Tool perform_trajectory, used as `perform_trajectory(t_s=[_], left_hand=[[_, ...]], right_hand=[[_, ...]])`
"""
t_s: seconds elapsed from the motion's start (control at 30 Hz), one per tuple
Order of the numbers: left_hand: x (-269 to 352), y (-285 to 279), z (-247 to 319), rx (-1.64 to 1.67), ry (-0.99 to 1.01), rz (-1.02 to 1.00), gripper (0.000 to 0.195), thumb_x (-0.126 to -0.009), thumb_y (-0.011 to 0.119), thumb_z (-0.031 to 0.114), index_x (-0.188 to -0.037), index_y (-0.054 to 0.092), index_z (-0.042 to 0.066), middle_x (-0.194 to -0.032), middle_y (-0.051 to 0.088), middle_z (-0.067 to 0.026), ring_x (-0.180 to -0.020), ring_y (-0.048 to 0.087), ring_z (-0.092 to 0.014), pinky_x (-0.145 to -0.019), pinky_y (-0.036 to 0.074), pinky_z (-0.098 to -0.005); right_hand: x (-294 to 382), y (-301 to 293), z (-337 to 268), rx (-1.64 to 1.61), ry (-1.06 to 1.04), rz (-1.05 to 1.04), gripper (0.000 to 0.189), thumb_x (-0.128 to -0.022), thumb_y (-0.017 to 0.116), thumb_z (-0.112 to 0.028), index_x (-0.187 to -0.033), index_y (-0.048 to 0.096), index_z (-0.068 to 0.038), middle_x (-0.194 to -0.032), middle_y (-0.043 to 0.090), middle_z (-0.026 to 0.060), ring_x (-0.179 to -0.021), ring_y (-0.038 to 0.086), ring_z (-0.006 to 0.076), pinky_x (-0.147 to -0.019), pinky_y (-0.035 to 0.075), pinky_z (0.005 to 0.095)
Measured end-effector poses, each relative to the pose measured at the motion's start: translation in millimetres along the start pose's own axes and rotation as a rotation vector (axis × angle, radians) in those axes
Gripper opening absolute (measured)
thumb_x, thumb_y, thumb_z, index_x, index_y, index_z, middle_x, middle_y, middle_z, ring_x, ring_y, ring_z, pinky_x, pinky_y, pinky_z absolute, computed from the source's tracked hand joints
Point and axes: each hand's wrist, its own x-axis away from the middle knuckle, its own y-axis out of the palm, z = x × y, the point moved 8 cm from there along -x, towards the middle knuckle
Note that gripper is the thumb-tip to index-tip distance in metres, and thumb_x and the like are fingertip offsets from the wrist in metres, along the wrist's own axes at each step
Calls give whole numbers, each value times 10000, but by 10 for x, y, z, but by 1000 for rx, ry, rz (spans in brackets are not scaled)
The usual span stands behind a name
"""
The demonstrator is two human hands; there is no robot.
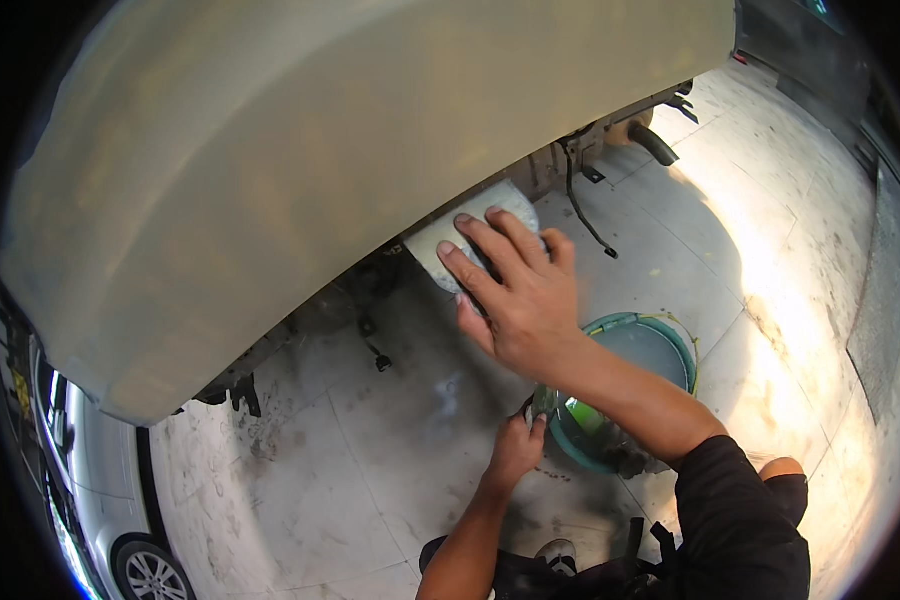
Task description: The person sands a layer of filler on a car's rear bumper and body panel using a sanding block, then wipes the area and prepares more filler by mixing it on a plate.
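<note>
My right hand [529,292] is spread over a pale, flat pad or sheet [472,232], its fingertips on the upper face and the thumb at the near edge. The pad lies at the lower edge of a large car body panel [292,150], which is dull grey-beige with yellowish patches. Whether pad and panel touch is unclear. Lower down, my left hand [519,446] grips a small object, possibly a clear bottle [544,401], at the left rim of a teal bucket [622,322]. The bucket holds cloudy liquid and a green item [585,415].
A black cable [581,206] and brackets hang below the panel, with a pipe end [652,144] further right. A silver car [105,465] stands at the lower left. A grey sheet [874,300] is at the right edge. The tiled floor [330,480] is stained.
</note>
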Motion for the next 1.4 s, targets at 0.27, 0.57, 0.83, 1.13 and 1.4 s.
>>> perform_trajectory(t_s=[0.27, 0.57, 0.83, 1.13, 1.4], left_hand=[[38, -8, -112, 15, -31, 43, 258, -920, 584, 214, -951, 631, -37, -730, 639, -230, -746, 651, -415, -722, 493, -468], [12, 31, -43, -6, 27, 18, 272, -915, 567, 152, -1132, 611, -6, -935, 661, -274, -907, 624, -475, -780, 491, -504], [32, 11, 12, 4, 81, 57, 314, -907, 565, 145, -1155, 595, -45, -862, 658, -292, -830, 637, -478, -733, 505, -488], [37, 25, -114, 26, 102, 69, 321, -913, 566, 155, -1164, 595, -43, -856, 656, -288, -827, 641, -469, -720, 505, -477], [38, 11, -67, 19, 102, 58, 285, -915, 566, 162, -1122, 602, -30, -832, 653, -279, -820, 641, -467, -704, 501, -477]], right_hand=[[-70, -288, 275, 22, -31, 166, 594, -627, 726, -187, -1214, 640, -157, -1318, 573, 97, -1190, 531, 290, -891, 333, 438], [61, -57, 464, 8, -45, 53, 548, -649, 714, -195, -1192, 649, -166, -1328, 566, 91, -1199, 530, 275, -920, 333, 447], [-25, -363, 741, 28, -46, 227, 543, -675, 703, -183, -1215, 648, -161, -1344, 556, 102, -1215, 514, 296, -939, 330, 423], [-43, -196, 828, 7, -79, 281, 557, -656, 723, -166, -1210, 659, -169, -1340, 562, 111, -1234, 507, 298, -960, 328, 421], [77, -308, 859, -62, -30, 275, 553, -637, 718, -145, -1186, 665, -183, -1328, 568, 100, -1231, 510, 297, -941, 334, 434]])
